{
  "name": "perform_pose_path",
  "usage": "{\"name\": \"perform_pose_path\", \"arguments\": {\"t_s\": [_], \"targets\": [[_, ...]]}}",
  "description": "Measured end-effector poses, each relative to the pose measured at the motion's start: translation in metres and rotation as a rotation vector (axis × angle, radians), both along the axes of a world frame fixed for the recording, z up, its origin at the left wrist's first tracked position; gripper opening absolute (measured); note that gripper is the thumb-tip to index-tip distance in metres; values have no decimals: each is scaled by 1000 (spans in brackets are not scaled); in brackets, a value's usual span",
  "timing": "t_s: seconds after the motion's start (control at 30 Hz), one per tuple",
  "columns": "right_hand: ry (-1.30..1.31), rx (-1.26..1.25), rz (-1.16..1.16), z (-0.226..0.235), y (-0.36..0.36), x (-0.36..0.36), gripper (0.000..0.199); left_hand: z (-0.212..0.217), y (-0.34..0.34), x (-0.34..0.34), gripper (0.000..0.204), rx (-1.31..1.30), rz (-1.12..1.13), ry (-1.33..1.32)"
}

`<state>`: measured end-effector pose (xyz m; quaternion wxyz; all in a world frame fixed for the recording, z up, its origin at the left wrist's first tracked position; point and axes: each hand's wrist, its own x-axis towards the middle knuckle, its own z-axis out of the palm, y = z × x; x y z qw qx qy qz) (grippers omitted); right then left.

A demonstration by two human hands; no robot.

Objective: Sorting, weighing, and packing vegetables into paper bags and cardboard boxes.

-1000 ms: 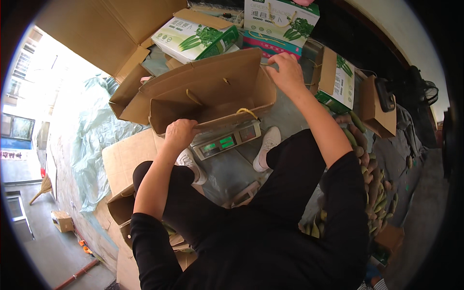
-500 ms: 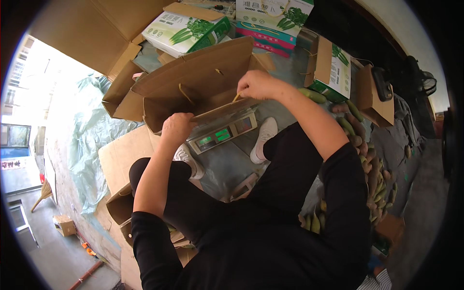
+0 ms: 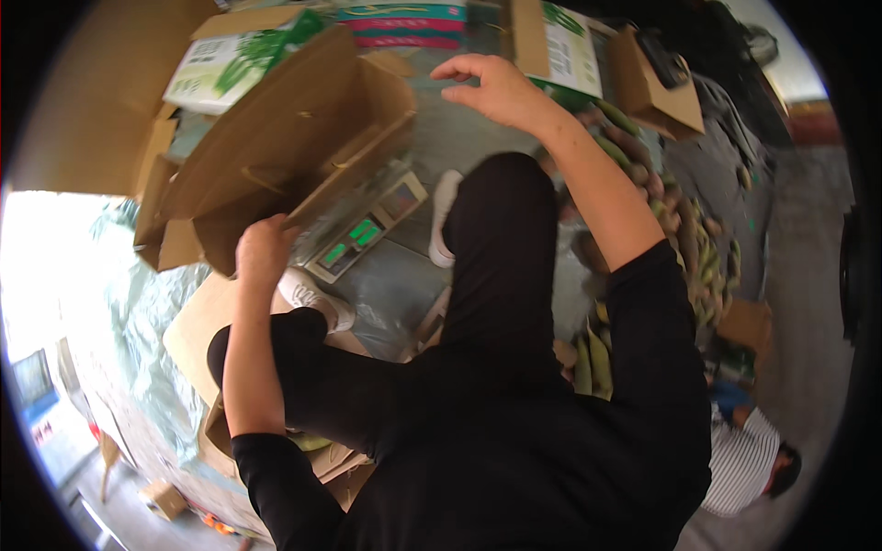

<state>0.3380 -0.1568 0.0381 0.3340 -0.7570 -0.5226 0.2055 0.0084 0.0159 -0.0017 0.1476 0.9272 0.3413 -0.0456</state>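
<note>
Left hand (image 3: 264,250) was clamped on the near edge of the cardboard box (image 3: 285,147), fingers curled round it. The box sat tilted over the scale (image 3: 367,225), its long axis running from the near left up to the far right, open side facing the person. Right hand (image 3: 491,87) hovered loose above and right of the scale, fingers spread, gripping nothing. Bananas (image 3: 689,248) lay well right of the scale.

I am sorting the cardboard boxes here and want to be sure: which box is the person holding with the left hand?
The plain brown box tilted over the scale; the left hand grips its lower edge. The other boxes carry green print and lie untouched.
</note>
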Motion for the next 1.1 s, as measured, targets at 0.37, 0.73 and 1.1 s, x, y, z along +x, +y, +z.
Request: {"name": "perform_pose_path", "arguments": {"t_s": [0.37,0.73,1.1], "targets": [[120,-451,-375,-180,-230,-19,23,12,-4,-2,24,-50,-39,-16],[384,-828,-349,-318,-364,-188,24,22,1,-8,45,-166,-49,142],[447,-982,-627,-320,-441,-162,28,9,-4,-35,53,-119,-7,140]]}}
